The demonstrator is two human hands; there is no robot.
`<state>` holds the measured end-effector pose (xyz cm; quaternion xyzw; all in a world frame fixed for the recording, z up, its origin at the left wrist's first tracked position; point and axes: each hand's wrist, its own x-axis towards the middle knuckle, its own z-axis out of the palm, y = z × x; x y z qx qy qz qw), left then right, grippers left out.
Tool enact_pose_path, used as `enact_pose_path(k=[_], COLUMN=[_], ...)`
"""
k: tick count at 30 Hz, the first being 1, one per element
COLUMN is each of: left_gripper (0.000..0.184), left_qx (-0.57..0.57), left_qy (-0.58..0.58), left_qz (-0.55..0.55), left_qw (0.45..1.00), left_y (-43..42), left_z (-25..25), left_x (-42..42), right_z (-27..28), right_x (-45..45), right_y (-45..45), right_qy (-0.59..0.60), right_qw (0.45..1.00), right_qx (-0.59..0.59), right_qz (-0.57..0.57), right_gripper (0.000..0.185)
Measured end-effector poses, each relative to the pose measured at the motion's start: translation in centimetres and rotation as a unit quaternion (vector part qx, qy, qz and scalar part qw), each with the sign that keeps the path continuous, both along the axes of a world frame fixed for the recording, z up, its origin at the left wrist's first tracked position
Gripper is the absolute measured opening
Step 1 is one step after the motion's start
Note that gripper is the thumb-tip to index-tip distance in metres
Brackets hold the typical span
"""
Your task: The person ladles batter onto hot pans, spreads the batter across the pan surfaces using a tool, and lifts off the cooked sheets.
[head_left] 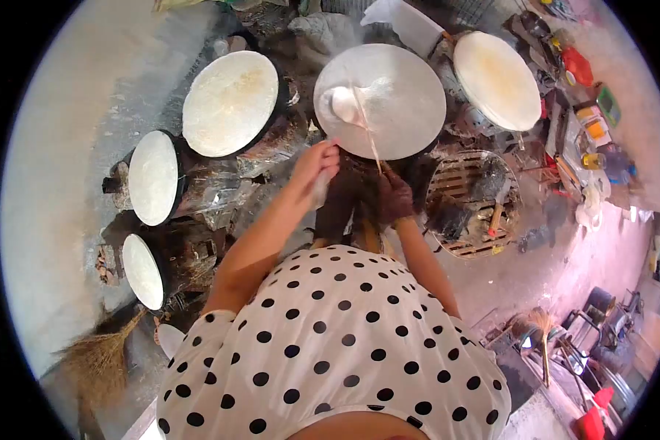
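In the head view, a round grey griddle [411, 110] lies straight ahead, with a pale, whitish patch [345, 105] on its left half. My right hand [394, 198], in a dark glove, is closed round the lower end of a thin stick [372, 143] that reaches up across the griddle. At the near left rim is my left hand [317, 170], its fingers curled in. Something whitish shows under that palm, but I cannot make out what it is.
Round pans with pale sheets stand to the left [231, 103], lower left [152, 177] and right [495, 81]. A round slatted rack [447, 183] with dark items and a wooden-handled tool [497, 213] sits right. A straw broom [106, 359] lies lower left.
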<state>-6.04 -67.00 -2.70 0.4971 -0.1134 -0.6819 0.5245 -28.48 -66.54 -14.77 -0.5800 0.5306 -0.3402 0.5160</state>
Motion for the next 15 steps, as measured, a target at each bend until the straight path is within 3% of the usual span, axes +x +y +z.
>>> enact_pose_path(k=[1, 2, 4, 6, 7, 9, 10, 11, 13, 15], left_gripper=[0.024, 0.029, 0.030, 0.032, 0.034, 0.038, 0.037, 0.037, 0.040, 0.038], left_qx=[-0.021, -0.050, -0.023, -0.003, 0.003, 0.011, 0.023, 0.033, 0.026, 0.098], left_qy=[0.094, 0.123, 0.082, 0.042, 0.099, 0.156, 0.161, 0.165, 0.142, 0.032], left_qz=[-0.038, -0.004, 0.021, 0.054, 0.041, 0.036, 0.029, 0.024, 0.049, 0.053], left_qw=[0.995, 0.991, 0.996, 0.998, 0.994, 0.987, 0.986, 0.985, 0.988, 0.993], left_y=[1.7, 3.4, 4.7, 4.9, 4.5, 5.1, 6.0, 7.0, 9.4, 11.6], left_z=[1.7, 3.0, 5.3, 5.6, 5.6, 5.6, 5.7, 6.0, 7.3, 9.1], left_x=[1.5, 1.4, 0.8, 0.9, 1.3, 2.1, 2.6, 3.2, 4.4, 5.7], right_z=[1.4, 2.6, 1.4, -5.7, -7.4, -2.1, -2.7, -1.3, 3.3, 1.3], right_x=[-0.9, -2.0, -3.8, -4.2, -3.4, -1.3, -2.8, -2.4, -1.4, -2.3], right_y=[-0.5, -1.5, -3.6, -5.9, -6.2, -5.7, -5.6, -5.1, -4.1, -2.4], right_qy=[-0.048, 0.024, 0.169, 0.299, 0.325, 0.301, 0.244, 0.240, 0.381, 0.388], right_qw=[0.998, 0.993, 0.974, 0.929, 0.906, 0.901, 0.940, 0.938, 0.924, 0.883], right_qx=[-0.027, -0.114, -0.151, -0.171, -0.188, -0.119, -0.145, -0.152, -0.035, -0.168], right_qz=[-0.010, -0.038, -0.012, 0.133, 0.196, 0.289, 0.190, 0.200, 0.017, 0.203], right_gripper=[0.037, 0.034, 0.037, 0.041, 0.043, 0.045, 0.046, 0.046, 0.046, 0.044])
